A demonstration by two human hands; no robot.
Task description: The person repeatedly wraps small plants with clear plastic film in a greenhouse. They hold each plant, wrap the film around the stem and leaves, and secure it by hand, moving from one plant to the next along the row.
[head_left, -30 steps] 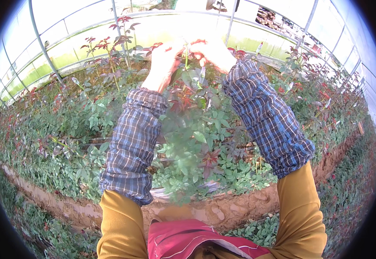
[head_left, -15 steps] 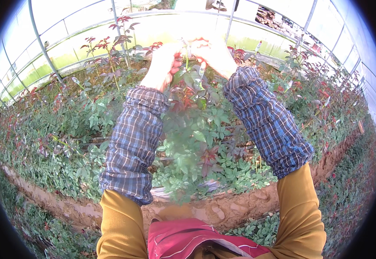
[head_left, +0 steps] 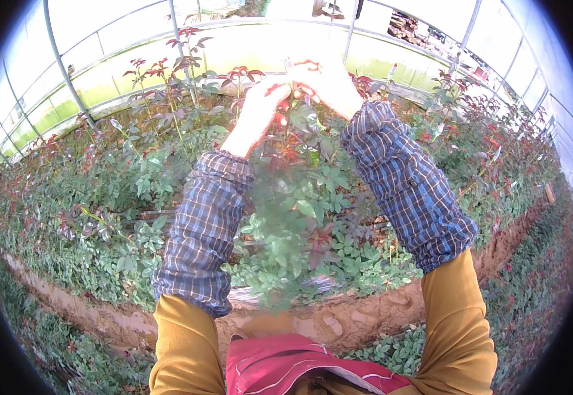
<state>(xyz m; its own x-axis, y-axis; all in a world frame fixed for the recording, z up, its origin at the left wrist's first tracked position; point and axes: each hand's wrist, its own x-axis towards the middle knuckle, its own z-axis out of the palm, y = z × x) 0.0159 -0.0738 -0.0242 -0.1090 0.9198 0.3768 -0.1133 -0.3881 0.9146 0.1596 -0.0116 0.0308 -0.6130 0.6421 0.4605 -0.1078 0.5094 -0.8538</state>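
Both my hands meet at the upper end of a leafy rose stem [head_left: 307, 120] at the far middle of the bed. My left hand [head_left: 264, 108] has its fingers closed round the stem from the left. From the right, my right hand [head_left: 325, 84] pinches the same stem near its tip, and its fingers touch the left ones. Strong glare washes out both hands, so the stem's tip between the fingers is hard to make out. Green and reddish leaves hang just below them. Checked sleeve covers [head_left: 202, 224] wrap both forearms.
Dense rose plants [head_left: 145, 174] fill the bed on both sides, with taller red-leaved shoots [head_left: 188, 62] at the far left. A muddy path [head_left: 359, 309] crosses in front of me. Metal poles [head_left: 64, 59] and a pale plastic wall [head_left: 128, 79] stand behind the bed.
My left hand has shifted right and slightly nearer to me, and its fingers now meet the right hand's at the stem. My right hand has barely moved.
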